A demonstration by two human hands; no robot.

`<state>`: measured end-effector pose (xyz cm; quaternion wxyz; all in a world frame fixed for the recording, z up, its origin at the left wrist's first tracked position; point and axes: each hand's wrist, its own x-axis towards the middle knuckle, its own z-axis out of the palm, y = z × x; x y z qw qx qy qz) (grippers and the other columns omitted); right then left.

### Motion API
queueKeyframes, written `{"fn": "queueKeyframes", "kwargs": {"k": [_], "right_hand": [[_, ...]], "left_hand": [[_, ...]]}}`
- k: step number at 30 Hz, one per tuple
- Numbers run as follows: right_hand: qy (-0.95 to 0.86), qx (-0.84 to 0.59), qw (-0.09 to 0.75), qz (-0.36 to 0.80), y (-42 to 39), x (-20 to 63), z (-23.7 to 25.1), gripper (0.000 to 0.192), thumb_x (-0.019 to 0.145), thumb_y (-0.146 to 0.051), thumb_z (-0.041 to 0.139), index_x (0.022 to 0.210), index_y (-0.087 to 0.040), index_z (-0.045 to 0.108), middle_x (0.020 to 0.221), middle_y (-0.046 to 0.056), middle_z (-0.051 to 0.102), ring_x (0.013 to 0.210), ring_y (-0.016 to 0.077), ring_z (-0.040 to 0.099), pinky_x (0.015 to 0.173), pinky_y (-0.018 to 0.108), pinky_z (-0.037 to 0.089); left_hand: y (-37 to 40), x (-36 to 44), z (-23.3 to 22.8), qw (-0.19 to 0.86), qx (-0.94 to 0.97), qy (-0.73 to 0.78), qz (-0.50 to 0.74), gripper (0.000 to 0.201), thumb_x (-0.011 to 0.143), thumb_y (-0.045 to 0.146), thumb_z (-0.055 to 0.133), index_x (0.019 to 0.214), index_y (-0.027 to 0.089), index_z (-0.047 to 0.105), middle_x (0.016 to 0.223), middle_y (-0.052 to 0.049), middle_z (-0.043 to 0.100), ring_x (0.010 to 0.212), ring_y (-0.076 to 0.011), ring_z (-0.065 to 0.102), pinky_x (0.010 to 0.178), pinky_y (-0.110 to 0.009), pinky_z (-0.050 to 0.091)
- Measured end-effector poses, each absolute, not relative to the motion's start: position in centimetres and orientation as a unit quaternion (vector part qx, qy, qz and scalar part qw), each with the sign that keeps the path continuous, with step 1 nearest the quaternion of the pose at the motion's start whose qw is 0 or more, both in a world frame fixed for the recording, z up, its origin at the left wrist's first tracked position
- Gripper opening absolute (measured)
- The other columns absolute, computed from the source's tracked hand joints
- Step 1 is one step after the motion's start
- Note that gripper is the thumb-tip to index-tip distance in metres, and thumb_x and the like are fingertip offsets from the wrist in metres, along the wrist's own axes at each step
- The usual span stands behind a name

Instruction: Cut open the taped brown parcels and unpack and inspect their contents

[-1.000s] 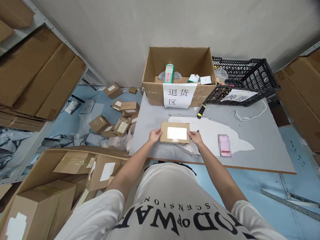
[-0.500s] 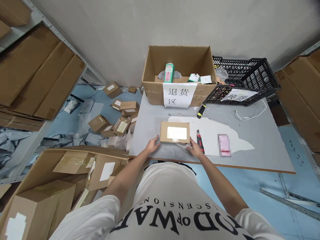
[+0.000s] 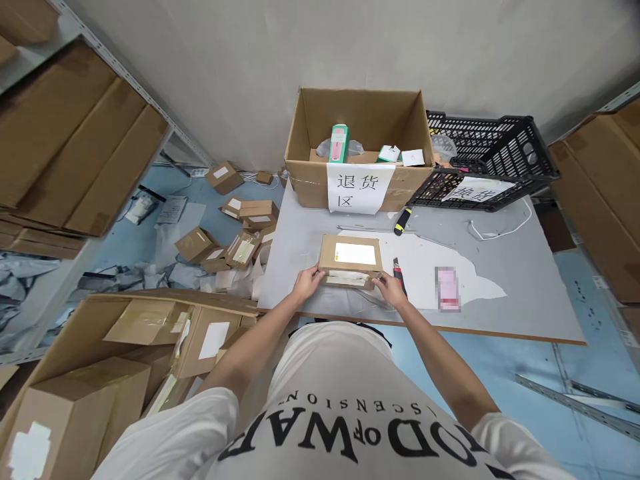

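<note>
Head view: a small cardboard parcel (image 3: 351, 260) with a white label is lying at the centre of the frame on the grey table (image 3: 525, 280), near its front edge. The left hand (image 3: 306, 284) is grasping the parcel's lower left corner; the right hand (image 3: 389, 289) is grasping its lower right corner, so both grips are closing on the parcel. A red utility knife (image 3: 397, 274) is lying just right of the parcel, beside the right hand. Above, at the upper centre, an open cardboard box (image 3: 360, 150) with a paper sign is standing against the wall, and a black crate (image 3: 487, 160) is sitting to its right.
</note>
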<state>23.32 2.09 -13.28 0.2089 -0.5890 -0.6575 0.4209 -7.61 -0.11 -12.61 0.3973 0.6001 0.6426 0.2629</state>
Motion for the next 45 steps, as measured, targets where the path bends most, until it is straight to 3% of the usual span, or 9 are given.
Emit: {"fn": "queueKeyframes", "kwargs": {"k": [8,17,29,35,39,42,45], "right_hand": [[-0.695,-0.62,0.149,0.331,5.6,23.5,-7.2,0.048,0.086,-0.054,0.041,0.075,-0.018,0.069,0.064,0.005,0.068,0.064,0.0185,0.06,0.062,0.025,0.041],[-0.615,-0.66,0.114,0.417,5.4,23.1,-10.1,0.045,0.083,-0.055,0.046,0.079,-0.019,0.073,0.074,0.004,0.073,0.073,0.0191,0.067,0.066,0.025,0.046],[-0.57,-0.678,0.148,0.44,5.6,22.8,-10.5,0.045,0.08,-0.057,0.052,0.088,-0.018,0.071,0.085,0.008,0.074,0.076,0.0203,0.069,0.068,0.027,0.049],[-0.556,-0.68,0.172,0.446,5.1,24.4,-11.0,0.047,0.089,-0.052,0.04,0.088,-0.015,0.069,0.094,0.01,0.072,0.074,0.018,0.069,0.075,0.027,0.05],[-0.572,-0.741,0.147,0.32,4.0,27.5,-12.1,0.04,0.089,-0.044,0.041,0.107,-0.017,0.065,0.104,0.01,0.07,0.095,0.0218,0.065,0.086,0.031,0.046],[-0.582,-0.765,0.085,0.262,2.5,29.5,-13.3,0.042,0.087,-0.039,0.045,0.12,-0.015,0.058,0.112,0.014,0.066,0.106,0.0251,0.06,0.089,0.034,0.044],[-0.586,-0.768,0.015,0.258,1.0,29.9,-14.5,0.046,0.085,-0.037,0.049,0.125,-0.015,0.053,0.116,0.016,0.063,0.108,0.0273,0.058,0.086,0.035,0.044]], "left_hand": [[2.0,-7.8,-9.1,0.355,0.602,0.653,0.293,0.042,0.086,0.046,0.049,0.11,0.019,0.068,0.104,-0.004,0.071,0.09,-0.0209,0.067,0.076,-0.025,0.049],[1.7,-7.3,-10.3,0.367,0.566,0.691,0.258,0.037,0.084,0.045,0.053,0.103,0.02,0.072,0.098,-0.004,0.073,0.094,-0.0229,0.067,0.076,-0.028,0.051],[2.4,-7.1,-10.8,0.348,0.567,0.713,0.222,0.037,0.084,0.047,0.052,0.102,0.021,0.072,0.098,-0.005,0.073,0.092,-0.0234,0.066,0.075,-0.029,0.05],[2.0,-6.9,-10.1,0.329,0.578,0.718,0.208,0.041,0.089,0.047,0.044,0.103,0.02,0.071,0.096,-0.007,0.073,0.09,-0.0235,0.066,0.078,-0.031,0.049],[0.9,-6.7,-9.3,0.266,0.599,0.731,0.19,0.045,0.091,0.045,0.04,0.12,0.018,0.061,0.117,-0.01,0.066,0.106,-0.0254,0.062,0.089,-0.035,0.047],[-0.6,-5.6,-8.7,0.212,0.673,0.678,0.205,0.049,0.092,0.041,0.039,0.132,0.015,0.049,0.139,-0.013,0.048,0.127,-0.0245,0.046,0.102,-0.036,0.04],[-2.2,-3.7,-8.5,0.187,0.778,0.572,0.178,0.05,0.092,0.038,0.039,0.135,0.014,0.044,0.144,-0.014,0.04,0.137,-0.0236,0.032,0.109,-0.04,0.031]]}}
